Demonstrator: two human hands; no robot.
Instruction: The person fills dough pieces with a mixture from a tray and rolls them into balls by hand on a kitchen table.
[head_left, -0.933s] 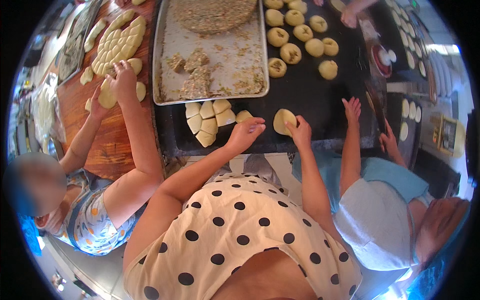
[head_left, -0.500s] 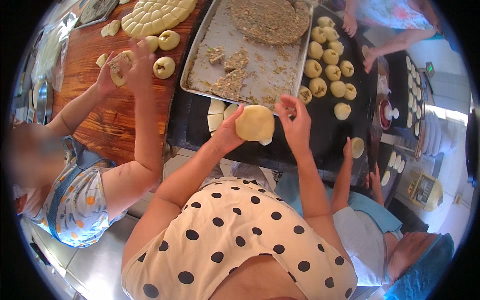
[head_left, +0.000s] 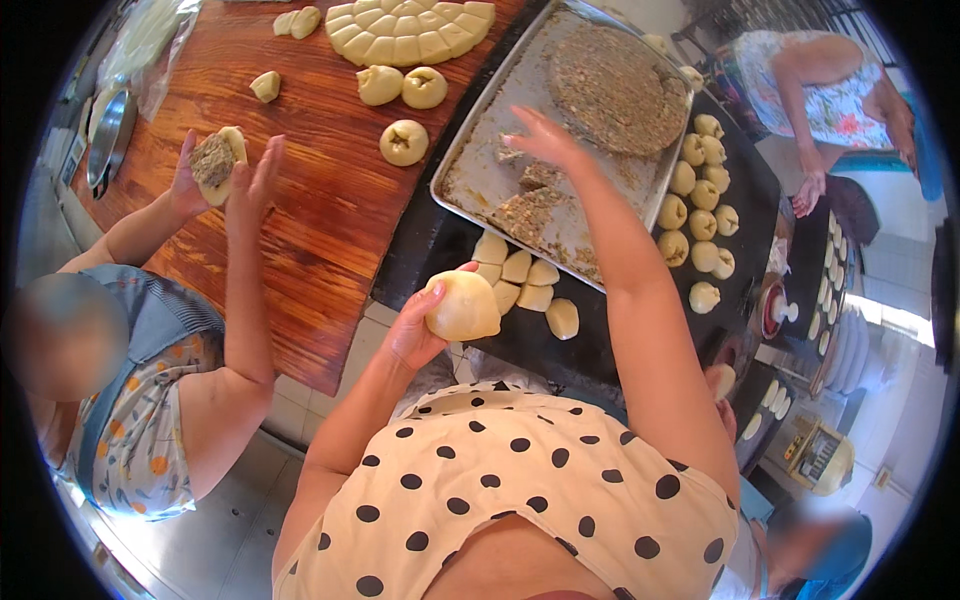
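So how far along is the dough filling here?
Done: a batch of closed balls sits on the dark surface right of the tray. In hand: the left hand holds a flattened dough piece while the right hand reaches over the filling. Left: cut dough pieces wait unfilled.

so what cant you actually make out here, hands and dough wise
- Left hand, head view: its palm is hidden under the flattened dough piece it holds.
- Right hand, head view: seen from the back over the metal tray, so whether the fingertips touch or pinch the crumbly filling cannot be told.
- Small moulds and discs at the right rim: too small and bent by the fisheye.
- Co-worker's dough: partly covered by their own hands.
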